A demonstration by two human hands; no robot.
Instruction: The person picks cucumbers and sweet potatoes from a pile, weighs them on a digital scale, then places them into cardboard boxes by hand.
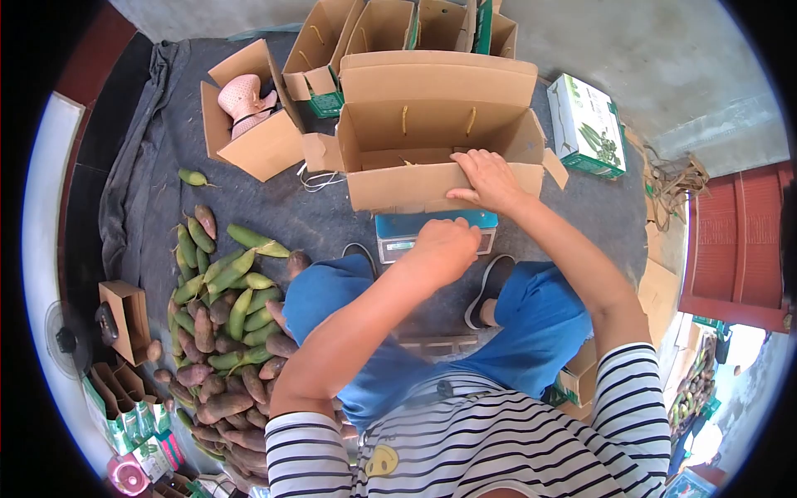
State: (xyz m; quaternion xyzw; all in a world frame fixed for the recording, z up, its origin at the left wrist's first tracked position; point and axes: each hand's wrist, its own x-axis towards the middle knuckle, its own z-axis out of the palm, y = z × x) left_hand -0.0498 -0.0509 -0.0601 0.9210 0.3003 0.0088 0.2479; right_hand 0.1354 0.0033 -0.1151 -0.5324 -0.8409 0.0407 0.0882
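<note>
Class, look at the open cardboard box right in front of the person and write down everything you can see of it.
The cardboard box is plain brown card, upright and open, its back flap raised and side flaps spread. Two yellow cord loops hang on its inner back wall. It seems to sit on a blue-green scale on the dark mat. The right hand lies on its front rim.
</note>
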